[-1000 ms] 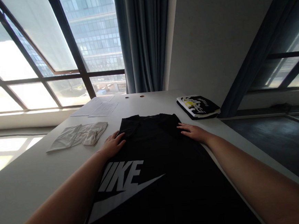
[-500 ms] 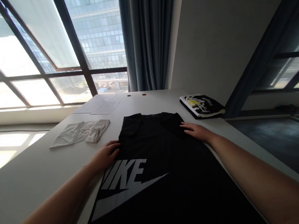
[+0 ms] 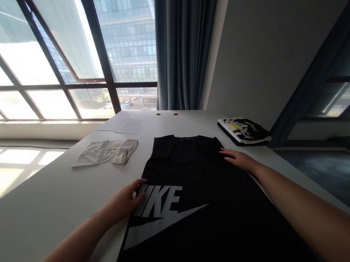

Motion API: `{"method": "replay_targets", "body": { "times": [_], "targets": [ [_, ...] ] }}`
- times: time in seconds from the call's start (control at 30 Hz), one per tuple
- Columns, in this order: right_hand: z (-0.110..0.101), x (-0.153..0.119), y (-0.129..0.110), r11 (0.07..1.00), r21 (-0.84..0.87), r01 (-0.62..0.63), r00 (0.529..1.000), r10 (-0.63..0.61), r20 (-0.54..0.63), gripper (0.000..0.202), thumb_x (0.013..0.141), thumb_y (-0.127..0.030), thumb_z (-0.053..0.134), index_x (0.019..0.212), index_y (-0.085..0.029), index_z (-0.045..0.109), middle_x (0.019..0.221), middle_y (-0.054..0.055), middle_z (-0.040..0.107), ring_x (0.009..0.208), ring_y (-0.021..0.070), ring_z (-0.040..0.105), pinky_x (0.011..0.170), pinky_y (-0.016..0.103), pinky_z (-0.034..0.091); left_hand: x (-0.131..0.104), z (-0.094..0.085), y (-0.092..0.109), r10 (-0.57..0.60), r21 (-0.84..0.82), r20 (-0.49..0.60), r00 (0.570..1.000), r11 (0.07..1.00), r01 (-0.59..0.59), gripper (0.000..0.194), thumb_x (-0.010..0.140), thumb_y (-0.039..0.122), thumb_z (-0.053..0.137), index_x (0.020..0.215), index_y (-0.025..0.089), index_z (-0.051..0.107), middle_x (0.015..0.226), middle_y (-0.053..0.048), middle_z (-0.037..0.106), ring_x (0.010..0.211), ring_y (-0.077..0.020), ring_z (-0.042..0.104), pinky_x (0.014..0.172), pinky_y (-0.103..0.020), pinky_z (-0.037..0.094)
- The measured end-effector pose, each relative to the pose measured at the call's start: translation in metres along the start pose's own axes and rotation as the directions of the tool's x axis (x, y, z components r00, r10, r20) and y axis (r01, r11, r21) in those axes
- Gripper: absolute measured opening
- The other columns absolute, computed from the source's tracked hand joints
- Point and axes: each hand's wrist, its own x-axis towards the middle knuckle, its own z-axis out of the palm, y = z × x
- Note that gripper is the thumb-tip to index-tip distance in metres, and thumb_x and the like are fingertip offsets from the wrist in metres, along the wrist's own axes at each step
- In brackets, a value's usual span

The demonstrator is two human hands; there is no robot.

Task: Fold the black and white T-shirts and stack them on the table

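Resting both our hands on the black shirt, we have them well apart, one at each side of it. Our left hand lies at the left edge beside the white lettering, with thumb and fingers spaced; whether any cloth is nipped between them we cannot tell. Our right hand lies flat near the right sleeve, fingers stretched out and gripping nothing that we can see.

The shirt lies on the white counter, its neckline away from us and its lower part running toward us out of view. As we judge it, the laying-out is largely done: the front looks smooth and the sleeves seem to lie in over the body, though the dark cloth makes this hard to read. The length of the shirt is not yet doubled over, so any folding of the body is left undone.

To the left lies a loosely folded pale cloth, apart from the shirt, with sheets of paper beyond it. Near the right edge sits a neat stack of folded clothes. Past the far end hangs a blue curtain beside the window.
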Motion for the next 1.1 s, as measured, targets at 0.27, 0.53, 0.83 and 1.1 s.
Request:
{"method": "replay_targets", "body": {
  "times": [0.27, 0.53, 0.83, 1.1],
  "targets": [
    [-0.016, 0.026, -0.061, 0.911, -0.353, -0.212, 0.974, 0.169, -0.149, 0.033, 0.091, -0.034, 0.053, 0.105, -0.023, 0.081, 0.125, 0.015, 0.068, 0.123, 0.0357, 0.061, 0.107, 0.050, 0.049, -0.093, 0.016, -0.006, 0.050, -0.022, 0.015, 0.999, 0.998, -0.050, 0.043, 0.094, 0.049, 0.052, 0.133, 0.040, 0.067, 0.126, -0.002, 0.077, 0.115, -0.0292, 0.072, 0.100, -0.040, 0.055],
    [0.026, 0.114, -0.246, 0.950, -0.308, 0.044, 0.999, -0.047, -0.004, 0.027, 0.100, -0.032, 0.053, 0.115, -0.022, 0.074, 0.123, 0.011, 0.066, 0.119, 0.0286, 0.058, 0.107, 0.037, 0.046, -0.114, 0.033, -0.009, 0.061, -0.066, -0.059, 0.996, 0.996, -0.065, 0.044, 0.093, 0.049, 0.059, 0.135, 0.040, 0.067, 0.127, -0.003, 0.077, 0.116, -0.0299, 0.072, 0.103, -0.043, 0.055],
    [0.089, 0.215, -0.340, 0.971, -0.237, -0.024, 0.987, 0.061, 0.147, 0.063, 0.099, -0.055, 0.056, 0.155, -0.028, 0.046, 0.146, 0.017, 0.055, 0.130, 0.0344, 0.058, 0.105, 0.047, 0.049, -0.117, 0.028, -0.010, 0.138, -0.068, -0.008, 0.990, 0.988, -0.138, 0.048, 0.091, 0.036, 0.065, 0.138, 0.042, 0.063, 0.138, -0.001, 0.070, 0.120, -0.0290, 0.070, 0.107, -0.040, 0.055],
    [0.120, 0.260, -0.329, 0.968, -0.213, -0.131, 0.963, 0.175, 0.203, 0.055, 0.100, -0.030, 0.054, 0.154, -0.025, 0.049, 0.145, 0.020, 0.059, 0.130, 0.0355, 0.060, 0.104, 0.052, 0.049, -0.125, 0.024, -0.027, 0.216, -0.243, 0.143, 0.966, 0.954, -0.178, 0.049, 0.090, 0.046, 0.072, 0.137, 0.047, 0.063, 0.127, 0.000, 0.076, 0.117, -0.0282, 0.072, 0.115, -0.042, 0.050]
  ]
}}
